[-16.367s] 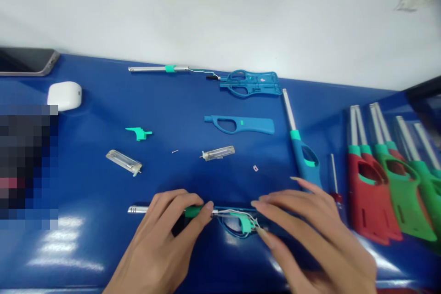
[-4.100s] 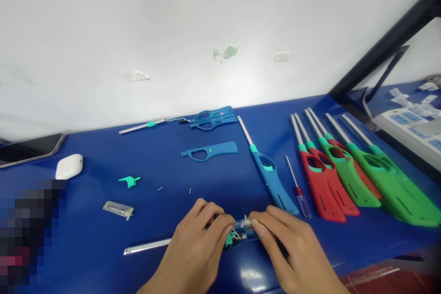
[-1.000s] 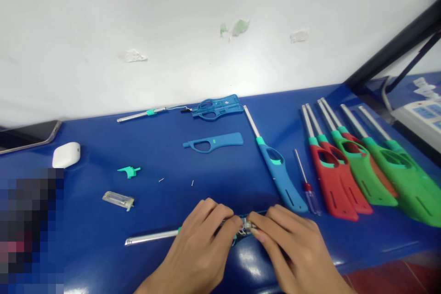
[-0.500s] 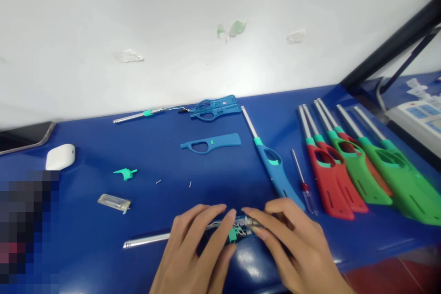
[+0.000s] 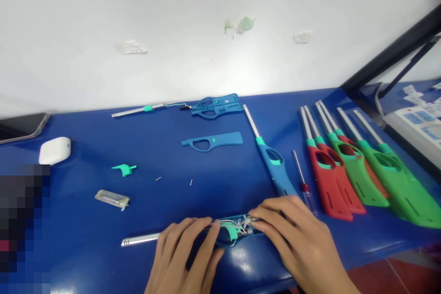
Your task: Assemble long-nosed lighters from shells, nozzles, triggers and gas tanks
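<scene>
An opened blue gas lighter (image 5: 225, 235) lies flat near the table's front edge, its metal barrel (image 5: 140, 240) pointing left. Its green trigger (image 5: 231, 229), thin wires and clear inner parts are exposed. My left hand (image 5: 188, 255) grips the front of the body, fingers curled over it, hiding where the barrel joins. My right hand (image 5: 292, 232) pinches the rear end, thumb and fingertips at the inner parts by the valve end. What lies beneath its fingers is hidden. Just behind my right hand a whole blue lighter (image 5: 277, 170) rests beside a screwdriver (image 5: 305, 187).
On the blue table lie a clear fuel tank (image 5: 112, 198), a loose green trigger (image 5: 124, 169), two small screws (image 5: 191, 182), a blue shell half (image 5: 225, 139) and another shell half (image 5: 223, 104) wired to a barrel. Red (image 5: 329, 186) and green lighters (image 5: 411, 197) lie right. A white case (image 5: 55, 150) sits left.
My left hand has shifted left along the lighter, uncovering more of the green trigger and wires. My right hand stays at the rear end. The view has moved slightly.
</scene>
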Motion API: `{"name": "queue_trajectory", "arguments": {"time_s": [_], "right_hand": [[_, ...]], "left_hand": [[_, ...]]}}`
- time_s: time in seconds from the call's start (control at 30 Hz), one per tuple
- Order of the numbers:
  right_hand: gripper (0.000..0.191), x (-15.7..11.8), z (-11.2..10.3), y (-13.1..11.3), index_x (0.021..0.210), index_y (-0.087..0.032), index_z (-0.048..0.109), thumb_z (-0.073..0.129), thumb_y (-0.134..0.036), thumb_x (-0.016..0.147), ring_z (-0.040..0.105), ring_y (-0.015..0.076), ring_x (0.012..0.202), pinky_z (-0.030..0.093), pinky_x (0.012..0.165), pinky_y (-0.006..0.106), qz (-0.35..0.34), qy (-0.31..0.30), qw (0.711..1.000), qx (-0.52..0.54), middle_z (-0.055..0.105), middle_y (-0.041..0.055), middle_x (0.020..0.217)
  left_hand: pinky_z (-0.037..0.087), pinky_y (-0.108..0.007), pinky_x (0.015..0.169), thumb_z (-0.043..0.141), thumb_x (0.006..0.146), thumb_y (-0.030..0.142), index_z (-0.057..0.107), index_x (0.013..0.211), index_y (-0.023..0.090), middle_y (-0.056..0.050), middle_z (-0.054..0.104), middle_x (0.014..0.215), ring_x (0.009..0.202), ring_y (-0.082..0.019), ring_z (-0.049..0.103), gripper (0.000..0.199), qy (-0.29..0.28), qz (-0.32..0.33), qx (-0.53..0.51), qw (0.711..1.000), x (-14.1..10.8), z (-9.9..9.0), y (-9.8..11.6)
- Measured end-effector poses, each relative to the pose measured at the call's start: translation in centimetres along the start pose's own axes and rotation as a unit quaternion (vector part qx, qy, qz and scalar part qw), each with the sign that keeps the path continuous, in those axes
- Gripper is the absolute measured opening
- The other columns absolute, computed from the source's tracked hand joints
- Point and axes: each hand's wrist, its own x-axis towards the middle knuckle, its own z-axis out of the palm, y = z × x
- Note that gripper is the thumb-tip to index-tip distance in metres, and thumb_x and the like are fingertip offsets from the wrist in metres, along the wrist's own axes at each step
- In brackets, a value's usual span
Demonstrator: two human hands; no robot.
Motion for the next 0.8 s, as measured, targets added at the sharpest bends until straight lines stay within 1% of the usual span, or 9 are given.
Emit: {"name": "queue_trajectory", "arguments": {"time_s": [0.17,0.3,0.37,0.53,0.57,0.7,0.8], "right_hand": [[0.020,-0.1,0.4,-0.1,0.113,-0.026,0.073,0.054,-0.024,0.108,0.071,0.0153,0.095,0.059,0.078,0.024,-0.001,0.011,1.000,-0.025,0.074,0.0032,0.103],[0.024,0.1,0.4,-0.5,0.108,-0.025,0.075,0.051,-0.025,0.109,0.072,0.0163,0.091,0.060,0.076,0.025,0.005,0.034,0.999,-0.039,0.075,0.0041,0.100],[0.025,0.2,0.4,-0.6,0.108,-0.025,0.076,0.051,-0.027,0.110,0.073,0.0164,0.091,0.060,0.075,0.025,0.004,0.035,0.998,-0.046,0.075,0.0038,0.099],[0.021,0.0,0.4,-0.5,0.111,-0.024,0.073,0.053,-0.025,0.109,0.071,0.0154,0.091,0.059,0.079,0.025,-0.002,0.033,0.999,-0.043,0.074,0.0031,0.100],[0.020,-0.1,0.5,-0.5,0.111,-0.023,0.072,0.053,-0.025,0.109,0.071,0.0151,0.091,0.059,0.080,0.025,-0.002,0.033,0.999,-0.040,0.074,0.0029,0.100],[0.020,0.1,0.5,-0.4,0.110,-0.021,0.072,0.052,-0.025,0.110,0.070,0.0143,0.090,0.059,0.082,0.024,0.001,0.041,0.999,-0.029,0.074,0.0031,0.099],[0.023,0.2,0.5,-0.4,0.107,-0.020,0.073,0.051,-0.028,0.110,0.070,0.0144,0.088,0.060,0.081,0.023,0.008,0.052,0.998,-0.029,0.074,0.0034,0.097]], "left_hand": [[0.046,-0.038,0.100,0.053,0.108,0.016,0.069,0.130,0.016,-0.007,0.072,0.119,0.113,-0.022,0.061,0.027,-0.008,0.002,-0.014,1.000,-0.2,-0.3,0.0],[0.043,-0.039,0.103,0.055,0.105,0.009,0.066,0.137,0.015,-0.008,0.071,0.123,0.116,-0.023,0.059,0.035,-0.025,0.008,-0.022,0.999,-0.6,-0.2,-0.3],[0.041,-0.040,0.103,0.056,0.103,0.005,0.066,0.137,0.014,-0.008,0.071,0.123,0.117,-0.023,0.059,0.037,-0.026,0.010,-0.029,0.999,-0.6,-0.1,-0.5],[0.041,-0.039,0.096,0.056,0.102,0.004,0.075,0.119,0.015,-0.007,0.075,0.110,0.106,-0.023,0.061,0.028,0.005,0.007,-0.059,0.998,0.3,-0.2,-0.9],[0.040,-0.039,0.095,0.056,0.101,0.003,0.076,0.117,0.016,-0.007,0.075,0.109,0.104,-0.023,0.061,0.029,0.004,0.008,-0.063,0.998,0.5,-0.3,-1.0],[0.039,-0.039,0.098,0.053,0.097,-0.004,0.076,0.116,0.018,-0.005,0.075,0.108,0.104,-0.023,0.061,0.038,-0.020,0.014,-0.062,0.998,0.8,-0.5,-1.3],[0.039,-0.039,0.097,0.053,0.094,-0.007,0.076,0.116,0.018,-0.006,0.075,0.107,0.103,-0.022,0.061,0.040,-0.015,0.017,-0.057,0.998,0.6,-0.4,-1.4]]}}
